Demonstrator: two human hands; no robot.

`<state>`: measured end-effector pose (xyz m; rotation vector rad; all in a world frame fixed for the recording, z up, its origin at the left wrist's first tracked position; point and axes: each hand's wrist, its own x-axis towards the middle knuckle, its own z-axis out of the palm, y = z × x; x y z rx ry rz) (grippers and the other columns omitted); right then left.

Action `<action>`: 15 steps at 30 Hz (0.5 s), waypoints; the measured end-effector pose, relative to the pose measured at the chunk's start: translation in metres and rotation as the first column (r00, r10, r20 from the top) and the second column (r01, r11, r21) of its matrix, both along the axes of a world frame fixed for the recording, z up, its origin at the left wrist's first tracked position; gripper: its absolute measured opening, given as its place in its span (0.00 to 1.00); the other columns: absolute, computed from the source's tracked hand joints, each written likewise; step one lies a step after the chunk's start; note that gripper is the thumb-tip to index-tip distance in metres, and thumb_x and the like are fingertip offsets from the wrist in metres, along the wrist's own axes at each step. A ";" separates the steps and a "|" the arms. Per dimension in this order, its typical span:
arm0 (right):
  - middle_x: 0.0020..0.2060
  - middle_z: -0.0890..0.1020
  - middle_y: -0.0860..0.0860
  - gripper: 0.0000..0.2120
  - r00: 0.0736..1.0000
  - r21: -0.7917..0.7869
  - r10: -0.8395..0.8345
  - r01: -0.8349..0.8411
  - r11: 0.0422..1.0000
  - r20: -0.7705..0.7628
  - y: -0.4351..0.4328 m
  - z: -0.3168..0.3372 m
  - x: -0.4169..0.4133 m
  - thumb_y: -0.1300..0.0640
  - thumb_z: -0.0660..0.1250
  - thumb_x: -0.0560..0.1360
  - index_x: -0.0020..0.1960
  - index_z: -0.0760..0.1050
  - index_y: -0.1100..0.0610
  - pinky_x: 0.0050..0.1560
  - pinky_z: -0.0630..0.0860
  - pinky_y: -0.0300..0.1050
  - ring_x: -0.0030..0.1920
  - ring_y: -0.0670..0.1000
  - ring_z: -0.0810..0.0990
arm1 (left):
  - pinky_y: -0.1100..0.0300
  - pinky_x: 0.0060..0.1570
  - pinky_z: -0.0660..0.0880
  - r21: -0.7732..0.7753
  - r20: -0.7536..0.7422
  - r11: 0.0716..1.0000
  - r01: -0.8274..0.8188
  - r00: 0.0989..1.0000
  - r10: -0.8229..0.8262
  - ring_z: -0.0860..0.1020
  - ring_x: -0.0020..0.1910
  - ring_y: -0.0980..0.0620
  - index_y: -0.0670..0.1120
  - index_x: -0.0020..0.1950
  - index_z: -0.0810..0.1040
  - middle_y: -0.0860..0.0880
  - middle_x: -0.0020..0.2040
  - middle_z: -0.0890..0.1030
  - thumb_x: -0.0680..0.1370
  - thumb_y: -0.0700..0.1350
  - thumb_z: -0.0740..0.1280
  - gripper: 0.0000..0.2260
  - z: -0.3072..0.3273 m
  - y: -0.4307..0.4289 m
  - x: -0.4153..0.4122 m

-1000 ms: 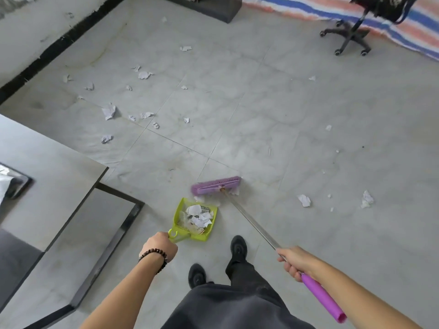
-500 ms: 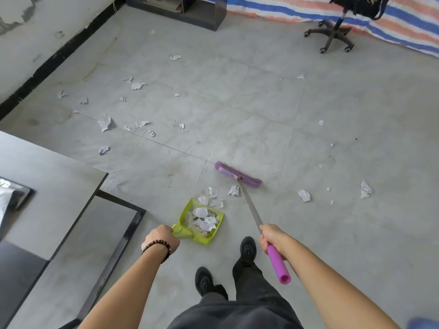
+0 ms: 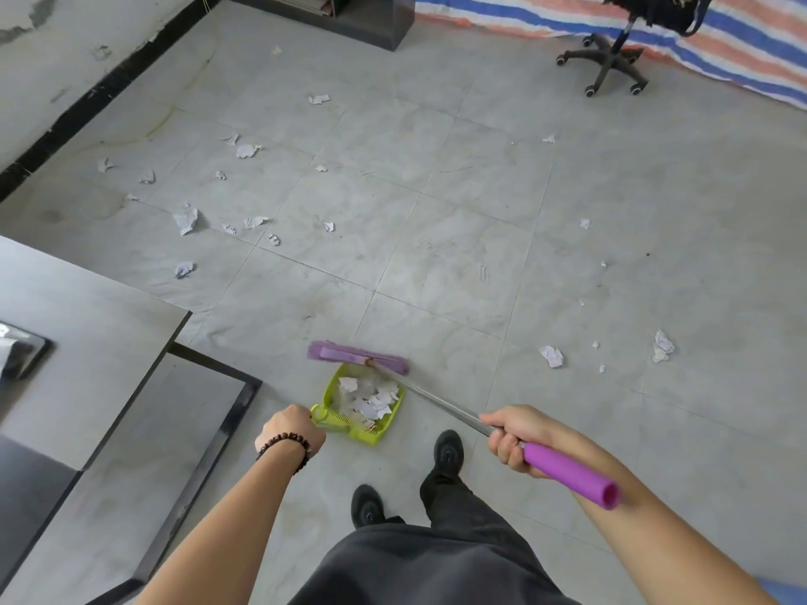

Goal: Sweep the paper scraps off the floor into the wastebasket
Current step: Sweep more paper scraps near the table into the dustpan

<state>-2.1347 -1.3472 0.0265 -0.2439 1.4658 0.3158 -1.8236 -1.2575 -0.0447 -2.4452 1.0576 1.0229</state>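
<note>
My left hand (image 3: pixel 290 434) grips the handle of a lime-green dustpan (image 3: pixel 334 386) that lies on the grey tile floor just ahead of my feet, with several white paper scraps (image 3: pixel 371 399) inside. My right hand (image 3: pixel 517 436) grips a broom's metal pole where its purple grip begins. The purple broom head (image 3: pixel 358 356) sits at the dustpan's open mouth. More paper scraps lie loose on the floor: a cluster far left (image 3: pixel 185 220) and a few to the right (image 3: pixel 551 355). No wastebasket is in view.
A grey table with a black frame (image 3: pixel 109 325) stands close on my left. A black office chair (image 3: pixel 607 63) and a striped tarp (image 3: pixel 720 32) are at the far right, a dark shelf unit (image 3: pixel 362 15) at the back wall. My black shoes (image 3: pixel 447 451) stand behind the dustpan.
The broom head swept from farther out on the floor back to the dustpan's mouth, pushing the scraps that lay before it into the pan. My right hand pulled back to the right.
</note>
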 end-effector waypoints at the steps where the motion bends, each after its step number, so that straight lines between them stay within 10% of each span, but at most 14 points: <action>1: 0.19 0.64 0.47 0.29 1.000 -0.020 0.014 -0.014 1.000 0.002 -0.002 0.001 0.008 0.48 0.56 0.83 0.25 0.67 0.57 0.13 0.61 0.32 0.14 0.42 0.63 | 0.59 0.42 0.78 -0.002 0.002 1.000 0.002 1.000 -0.002 0.80 0.42 0.47 0.51 0.48 0.80 0.49 0.41 0.80 0.70 0.41 0.61 0.12 0.000 0.001 0.000; 10: 0.23 0.70 0.53 0.07 0.970 -0.352 0.189 -0.232 0.907 -0.153 -0.001 -0.027 0.061 0.59 0.58 0.75 0.41 0.71 0.61 0.22 0.66 0.35 0.19 0.48 0.66 | 0.62 0.31 0.71 0.044 -0.103 0.998 -0.047 0.993 0.051 0.79 0.37 0.49 0.48 0.47 0.80 0.48 0.39 0.80 0.72 0.41 0.60 0.10 0.004 0.019 0.001; 15: 0.32 0.79 0.62 0.14 0.845 -0.294 0.465 -0.530 0.796 -0.265 0.029 -0.059 0.053 0.65 0.58 0.61 0.45 0.76 0.66 0.35 0.77 0.47 0.31 0.59 0.78 | 0.62 0.27 0.72 0.067 -0.160 0.991 -0.113 0.979 0.123 0.78 0.33 0.46 0.44 0.48 0.78 0.46 0.39 0.79 0.72 0.40 0.58 0.10 0.002 0.040 0.000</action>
